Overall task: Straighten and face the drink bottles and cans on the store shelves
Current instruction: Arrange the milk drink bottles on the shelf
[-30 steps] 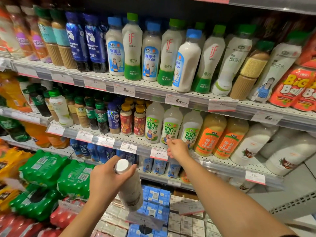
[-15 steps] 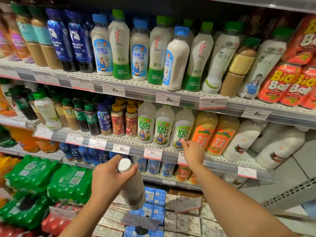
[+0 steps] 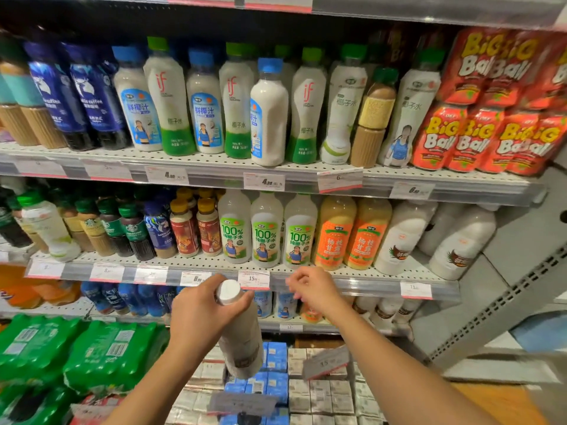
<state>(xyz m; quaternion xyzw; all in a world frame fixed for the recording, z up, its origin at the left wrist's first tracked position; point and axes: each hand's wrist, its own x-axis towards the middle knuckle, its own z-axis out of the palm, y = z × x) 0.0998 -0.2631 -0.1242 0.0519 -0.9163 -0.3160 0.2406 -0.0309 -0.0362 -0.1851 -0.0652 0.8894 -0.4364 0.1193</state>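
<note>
In the head view, the left hand (image 3: 202, 314) grips a pale, white-capped bottle (image 3: 242, 342) just under its cap, fingers curled round the neck, so the body hangs down and tilts away toward 5 o'clock, off any shelf and out over the stacked cartons (image 3: 276, 360) at the bottom. The right hand (image 3: 313, 286) hovers at the front lip of the middle shelf (image 3: 368, 279), just below the three "100%" coconut water bottles (image 3: 266, 231); its fingers are loosely curled and hold nothing that I can see.

The risk, as I judge it, sits with that neck-only hold: the bottle looks heavy and smooth, and a swing could slip it from the fingers onto the cartons. A reach into the row with the free hand could also nudge a tall, narrow bottle into its neighbours, since they stand touching. At 12 o'clock on the upper shelf, a blue-capped milky bottle (image 3: 268, 115) stands turned sideways and forward of its row, close to the edge, likely the easiest to knock off.

The bottles are glossy plastic, cylindrical with rounded shoulders and shrink-wrapped labels; the shelf decks are perforated metal with clear price-tag strips (image 3: 254, 279). At 8 o'clock, green shrink-wrapped multipacks (image 3: 107, 351) look soft and crinkled.
</note>
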